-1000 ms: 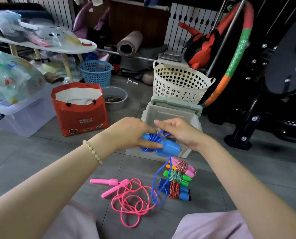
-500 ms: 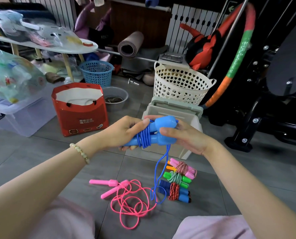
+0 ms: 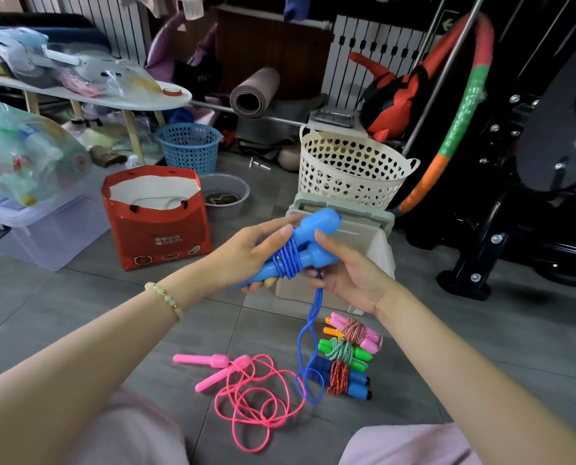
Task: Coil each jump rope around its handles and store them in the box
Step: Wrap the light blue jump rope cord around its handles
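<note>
Blue jump rope gripped by left hand and right hand; liable to snag pink rope at six o'clock.

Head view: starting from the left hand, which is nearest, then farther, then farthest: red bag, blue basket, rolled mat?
1. Red bag, on the floor just left of the left hand.
2. Blue basket, behind the bag.
3. Rolled mat, far back by the wall.
</note>
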